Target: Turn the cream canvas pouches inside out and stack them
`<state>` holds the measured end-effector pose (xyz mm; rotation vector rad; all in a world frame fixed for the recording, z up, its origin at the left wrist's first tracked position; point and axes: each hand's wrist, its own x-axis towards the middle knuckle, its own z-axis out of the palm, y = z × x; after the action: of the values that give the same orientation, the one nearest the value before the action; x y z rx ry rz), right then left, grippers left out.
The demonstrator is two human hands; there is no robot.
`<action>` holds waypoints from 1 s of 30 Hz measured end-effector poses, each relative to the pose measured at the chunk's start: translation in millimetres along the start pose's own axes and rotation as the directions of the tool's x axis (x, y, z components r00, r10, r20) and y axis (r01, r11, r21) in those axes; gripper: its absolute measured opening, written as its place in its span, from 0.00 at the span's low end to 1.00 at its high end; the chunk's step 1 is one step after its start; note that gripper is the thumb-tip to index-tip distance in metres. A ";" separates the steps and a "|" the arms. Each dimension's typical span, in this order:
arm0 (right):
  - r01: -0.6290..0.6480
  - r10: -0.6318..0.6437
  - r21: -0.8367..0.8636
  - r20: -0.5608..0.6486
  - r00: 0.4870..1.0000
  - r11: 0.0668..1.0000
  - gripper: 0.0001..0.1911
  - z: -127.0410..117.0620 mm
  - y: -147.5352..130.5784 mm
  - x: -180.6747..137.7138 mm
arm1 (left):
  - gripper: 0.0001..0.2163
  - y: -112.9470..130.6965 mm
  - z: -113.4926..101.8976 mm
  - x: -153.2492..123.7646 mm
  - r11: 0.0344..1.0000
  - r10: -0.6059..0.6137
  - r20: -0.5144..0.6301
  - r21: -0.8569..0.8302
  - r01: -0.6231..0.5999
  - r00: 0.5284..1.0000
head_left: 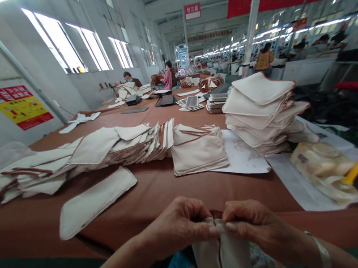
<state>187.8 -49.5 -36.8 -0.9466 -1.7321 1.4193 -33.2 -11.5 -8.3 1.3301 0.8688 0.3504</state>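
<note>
Cream-white cloth is filling both hands: one folded or paired piece (pixel 234 256) is hanging upright at the near edge, in front of the person's lap, with a dark gap running down its middle. Its top is being pinched from both sides, the left hand (pixel 184 223) gripping left of the gap and the right hand (pixel 256 221) gripping right of it, so each grip is closing narrowly on cloth. Work on this piece seems unfinished, as the gap is showing below the fingertips; whether its edges are being joined or parted, I cannot tell.

Just beyond, on the brown tabletop (pixel 155 189), a loose panel (pixel 98 203) is lying alone on the left, while a neat stack (pixel 199 153) is sitting near the centre. Behind the panel a long row of pieces (pixel 109 147) is spreading leftward, and a tall pile (pixel 258 117) is rising on the right. Plenty of similar pieces are lying about, but which are done and which are waiting is not showing. Farther off, a person in pink (pixel 167 80) is standing beside the tabletop.
</note>
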 end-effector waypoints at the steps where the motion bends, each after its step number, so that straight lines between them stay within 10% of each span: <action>1: -0.009 0.009 0.004 -0.002 1.000 1.000 0.15 -0.2 2.3 -0.9 | 0.17 0.7 1.3 0.6 0.999 0.010 0.003 -0.039 -0.010 1.000; 30: -0.052 0.017 -0.267 -0.134 0.991 0.962 0.08 8.4 -7.4 2.9 | 0.06 -0.2 18.6 16.8 0.993 -0.034 -0.102 0.110 0.045 0.994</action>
<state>178.3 -52.0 -30.7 -1.1924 -1.8475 1.1317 -9.0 -13.1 -14.5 1.4062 1.0097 0.3431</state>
